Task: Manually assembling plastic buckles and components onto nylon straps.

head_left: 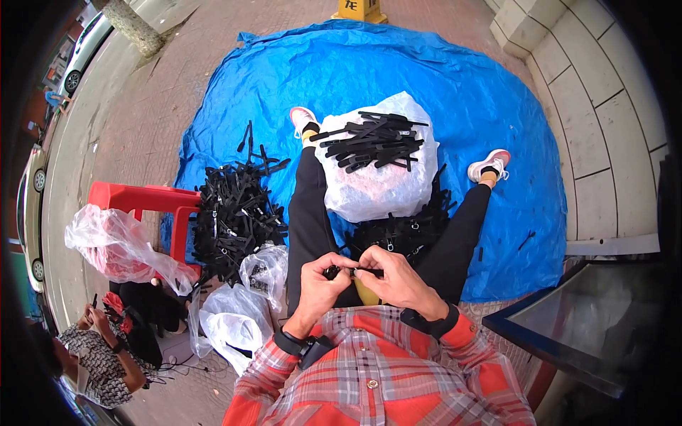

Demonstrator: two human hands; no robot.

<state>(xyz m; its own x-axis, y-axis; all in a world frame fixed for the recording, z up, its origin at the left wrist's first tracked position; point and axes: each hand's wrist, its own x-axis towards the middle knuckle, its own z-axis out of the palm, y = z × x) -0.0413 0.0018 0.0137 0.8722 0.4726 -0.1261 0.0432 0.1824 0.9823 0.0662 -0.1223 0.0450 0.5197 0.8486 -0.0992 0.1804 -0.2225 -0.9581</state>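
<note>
My hands meet in front of my lap, fingers pinched on a short black strap point(371, 272). My left hand point(321, 282) grips one end, with more black material showing under its fingers. My right hand point(393, 278) holds the other end between thumb and fingers; fine details there are too small to make out. Ahead, a stuffed white plastic bag point(376, 195) stands between my legs, topped with a loose stack of black straps point(376, 142). Further black straps point(398, 233) lie between the bag and my hands. A large heap of black straps with small buckles point(238, 220) lies to the left.
Beneath everything spreads a blue tarp point(284, 67). A red plastic stool point(142, 195), draped with a clear bag point(117, 238), stands left. White plastic bags point(234, 316) sit beside me. Another person point(106, 348) is at lower left. A dark-framed glass panel point(582, 319) is at right.
</note>
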